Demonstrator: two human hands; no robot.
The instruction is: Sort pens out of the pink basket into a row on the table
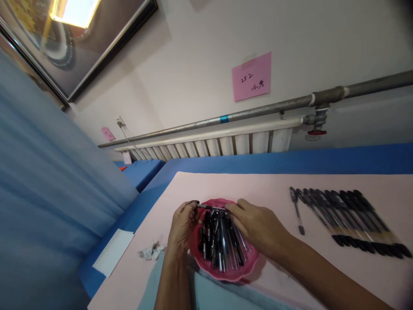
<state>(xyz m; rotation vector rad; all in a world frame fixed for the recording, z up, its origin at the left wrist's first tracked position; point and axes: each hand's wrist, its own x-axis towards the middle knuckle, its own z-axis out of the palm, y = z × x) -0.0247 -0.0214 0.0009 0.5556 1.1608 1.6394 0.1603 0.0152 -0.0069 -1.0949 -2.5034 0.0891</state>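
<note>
Over the far rim of a pink basin (240,274), both my hands hold one pen (211,208) level between them. My left hand (183,224) pinches its left end, where a dark tip or cap shows. The fingers of my right hand (250,219) close on the other end. Inside the basin lie several clear pen barrels (226,245) and black pen caps or parts (208,234), heaped together. Whether the held pen's pieces are joined, I cannot tell.
Several black-capped pens (348,215) lie in a slanted row at the right on the pink sheet (274,189). Crumpled tissue (151,251) and a white paper (113,252) are at the left. Beyond the blue surface (322,160) stand a radiator (222,145) and a pipe (264,110); a blue curtain (48,172) hangs left.
</note>
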